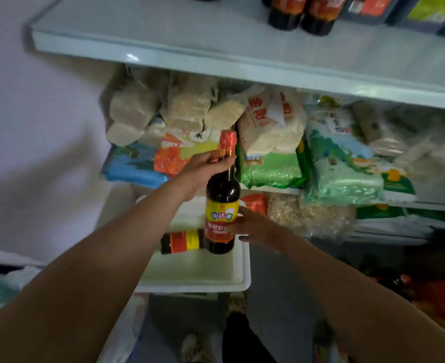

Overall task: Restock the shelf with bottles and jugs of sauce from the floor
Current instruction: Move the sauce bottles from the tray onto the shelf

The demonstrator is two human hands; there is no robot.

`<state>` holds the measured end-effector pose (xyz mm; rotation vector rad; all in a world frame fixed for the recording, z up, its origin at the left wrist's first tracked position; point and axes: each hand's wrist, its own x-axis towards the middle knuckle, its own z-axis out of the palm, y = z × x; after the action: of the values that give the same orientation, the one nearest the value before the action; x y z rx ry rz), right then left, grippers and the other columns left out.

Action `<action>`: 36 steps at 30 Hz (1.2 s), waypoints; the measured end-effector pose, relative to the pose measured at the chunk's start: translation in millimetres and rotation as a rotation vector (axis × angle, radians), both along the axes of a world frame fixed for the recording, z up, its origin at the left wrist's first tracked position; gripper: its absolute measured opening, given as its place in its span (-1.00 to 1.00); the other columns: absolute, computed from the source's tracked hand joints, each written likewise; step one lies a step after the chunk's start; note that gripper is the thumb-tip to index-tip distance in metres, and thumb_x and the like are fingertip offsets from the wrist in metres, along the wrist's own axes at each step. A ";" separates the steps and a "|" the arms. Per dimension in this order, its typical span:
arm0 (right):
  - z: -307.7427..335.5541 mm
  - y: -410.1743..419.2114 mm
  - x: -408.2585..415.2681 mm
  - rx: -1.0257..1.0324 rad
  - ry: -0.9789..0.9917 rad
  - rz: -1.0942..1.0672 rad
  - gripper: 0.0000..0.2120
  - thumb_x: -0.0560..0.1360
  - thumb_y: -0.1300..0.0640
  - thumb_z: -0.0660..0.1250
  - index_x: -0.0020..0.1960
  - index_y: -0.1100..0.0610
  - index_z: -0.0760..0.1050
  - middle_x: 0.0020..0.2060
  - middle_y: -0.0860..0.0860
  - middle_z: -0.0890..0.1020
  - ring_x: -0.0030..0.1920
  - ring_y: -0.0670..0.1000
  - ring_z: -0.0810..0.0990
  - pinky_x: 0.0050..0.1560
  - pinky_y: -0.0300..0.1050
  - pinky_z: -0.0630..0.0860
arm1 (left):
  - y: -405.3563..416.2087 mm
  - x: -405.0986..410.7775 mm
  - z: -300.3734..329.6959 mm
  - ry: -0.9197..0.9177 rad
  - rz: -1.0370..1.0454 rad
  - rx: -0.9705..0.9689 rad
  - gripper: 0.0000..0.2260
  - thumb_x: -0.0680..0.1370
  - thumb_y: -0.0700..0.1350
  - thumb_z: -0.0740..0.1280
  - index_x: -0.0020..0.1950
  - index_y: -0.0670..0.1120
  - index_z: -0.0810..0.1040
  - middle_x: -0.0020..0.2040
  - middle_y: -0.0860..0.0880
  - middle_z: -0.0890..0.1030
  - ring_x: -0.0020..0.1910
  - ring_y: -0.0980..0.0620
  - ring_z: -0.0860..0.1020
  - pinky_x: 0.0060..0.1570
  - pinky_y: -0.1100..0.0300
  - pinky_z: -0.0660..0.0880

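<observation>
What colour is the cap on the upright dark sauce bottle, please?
Red, on the dark glass sauce bottle's cap, clearest in the head view.

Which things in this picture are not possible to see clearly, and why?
Head view only:
- Bottles on the top shelf: upper parts cut off by the top edge.
- Lying bottle in the white tray: its neck end hidden behind the upright bottle that the left hand and right hand hold.
- Floor at lower right: too dark and blurred to tell what lies there.
</observation>
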<state>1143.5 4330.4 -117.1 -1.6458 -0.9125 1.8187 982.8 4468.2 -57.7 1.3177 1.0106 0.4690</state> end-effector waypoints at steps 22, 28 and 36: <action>266.3 75.0 103.8 0.827 -0.195 -0.460 -0.48 0.43 0.18 0.57 0.30 0.01 0.45 0.09 0.06 0.71 0.08 0.03 0.71 0.02 -0.01 0.67 | 24.6 104.1 230.9 -0.185 -0.092 0.481 -0.47 0.45 -0.04 0.54 0.37 0.17 0.45 0.14 -0.05 0.66 0.13 -0.01 0.62 0.05 0.08 0.57; 266.4 134.2 149.7 0.883 -0.194 -0.412 -0.58 0.44 0.28 0.54 0.19 -0.02 0.51 0.14 0.10 0.70 0.18 0.08 0.67 0.15 0.00 0.64 | 74.3 149.1 229.3 -0.149 -0.009 0.513 -0.45 0.44 0.01 0.54 0.39 0.20 0.46 0.19 0.01 0.65 0.19 0.00 0.59 0.15 0.00 0.55; 238.6 217.6 194.0 0.885 -0.336 -0.321 -0.49 0.44 0.14 0.57 0.34 0.09 0.51 0.18 -0.01 0.69 0.21 0.00 0.65 0.27 0.08 0.58 | 139.6 184.8 203.0 -0.126 0.093 0.458 -0.33 0.46 -0.02 0.53 0.50 0.19 0.34 0.26 0.06 0.59 0.27 -0.02 0.54 0.28 -0.08 0.50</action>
<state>1337.4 4548.0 121.4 -1.3897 -1.2597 0.7349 1167.6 4607.9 145.4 1.6249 0.8909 0.8819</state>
